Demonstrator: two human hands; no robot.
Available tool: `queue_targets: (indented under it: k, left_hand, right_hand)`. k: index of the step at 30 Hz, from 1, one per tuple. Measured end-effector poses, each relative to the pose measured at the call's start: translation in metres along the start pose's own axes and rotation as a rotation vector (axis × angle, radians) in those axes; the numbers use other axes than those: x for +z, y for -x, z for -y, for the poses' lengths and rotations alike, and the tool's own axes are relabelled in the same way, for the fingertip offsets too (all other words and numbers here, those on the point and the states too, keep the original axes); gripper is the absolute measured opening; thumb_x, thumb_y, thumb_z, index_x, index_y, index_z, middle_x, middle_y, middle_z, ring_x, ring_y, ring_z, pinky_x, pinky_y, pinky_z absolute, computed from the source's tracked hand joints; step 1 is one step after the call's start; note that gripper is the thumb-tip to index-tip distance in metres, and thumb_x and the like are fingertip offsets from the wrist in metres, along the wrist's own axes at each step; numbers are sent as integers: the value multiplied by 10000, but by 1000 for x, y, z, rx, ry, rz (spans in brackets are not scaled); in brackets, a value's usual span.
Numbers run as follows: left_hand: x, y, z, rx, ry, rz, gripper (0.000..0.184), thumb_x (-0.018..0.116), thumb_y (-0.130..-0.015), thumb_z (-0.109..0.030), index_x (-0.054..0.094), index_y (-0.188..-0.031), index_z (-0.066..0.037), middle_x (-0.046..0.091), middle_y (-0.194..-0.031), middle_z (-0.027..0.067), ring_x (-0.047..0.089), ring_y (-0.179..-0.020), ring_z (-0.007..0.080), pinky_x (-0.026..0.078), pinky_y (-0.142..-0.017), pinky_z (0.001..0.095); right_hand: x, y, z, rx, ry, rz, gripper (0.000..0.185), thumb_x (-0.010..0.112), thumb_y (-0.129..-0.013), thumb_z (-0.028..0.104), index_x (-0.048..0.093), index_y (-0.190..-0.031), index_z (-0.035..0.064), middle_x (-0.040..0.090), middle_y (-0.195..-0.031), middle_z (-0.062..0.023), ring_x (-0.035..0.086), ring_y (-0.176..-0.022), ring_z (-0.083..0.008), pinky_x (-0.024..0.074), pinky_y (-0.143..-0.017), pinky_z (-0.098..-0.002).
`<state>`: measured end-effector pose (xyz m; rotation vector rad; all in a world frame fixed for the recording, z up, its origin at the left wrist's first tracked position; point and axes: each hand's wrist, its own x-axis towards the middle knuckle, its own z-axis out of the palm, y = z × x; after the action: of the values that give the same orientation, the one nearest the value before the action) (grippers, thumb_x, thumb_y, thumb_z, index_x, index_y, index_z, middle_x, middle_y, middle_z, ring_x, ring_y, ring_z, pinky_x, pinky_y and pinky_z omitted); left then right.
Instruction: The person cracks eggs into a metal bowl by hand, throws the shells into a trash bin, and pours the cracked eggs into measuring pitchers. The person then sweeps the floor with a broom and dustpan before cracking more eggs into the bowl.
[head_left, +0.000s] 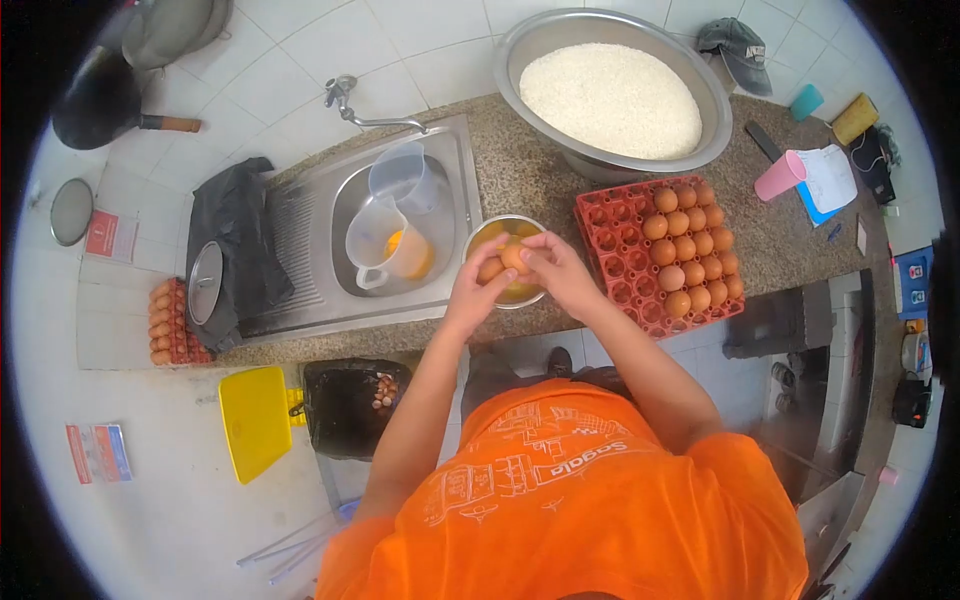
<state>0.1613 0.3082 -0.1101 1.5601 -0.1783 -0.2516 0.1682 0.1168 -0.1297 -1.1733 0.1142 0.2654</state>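
Both my hands are over a small metal bowl (472, 243) with yellow liquid in it, at the counter's front edge. My left hand (474, 290) is closed round a brown egg (489, 269). Fingers of my right hand (560, 268) grip another brown egg (514, 257), close against the first one. I cannot tell whether either shell is cracked. Right of the bowl lies a red egg tray (622, 262), with brown eggs in its right part and bare cups on the left. In the sink (345, 215), left of the bowl, a clear jug (372, 240) holds egg yolk.
A second clear jug (402, 172) is in the sink below the tap (342, 88). Behind the tray stands a big metal basin of rice (610, 100). Eggshells lie in the black bin (335, 420) below, its yellow lid (254, 425) open. A pink cup (780, 176) is at right.
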Motion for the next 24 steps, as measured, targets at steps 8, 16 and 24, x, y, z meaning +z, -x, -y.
queue_targets:
  k: [8,16,24]
  left_hand:
    - [-29,-32,-4,37,-467,14,447,883,-810,-222,774,-1203,-41,794,-999,120,738,-908,172,576,-849,335]
    - [-22,-42,16,-25,-541,-77,415,860,-748,-257,816,-1111,-62,787,-921,179,769,-848,244,582,-794,351]
    - [-36,-41,8,56,-641,-39,374,802,-777,-201,803,-1127,-71,799,-990,133,773,-903,237,593,-836,352]
  right_hand:
    - [-4,-13,16,-122,581,203,380,722,-964,142,687,-1303,-26,772,-1163,-133,743,-1054,-218,582,-944,-363]
    - [8,-15,10,-440,887,43,391,715,-848,112,716,-1214,-25,747,-1038,-258,741,-940,-415,596,-847,-452]
    - [1,-16,9,-526,919,104,418,703,-845,60,695,-1259,1,713,-1191,-246,703,-1067,-434,577,-909,-478]
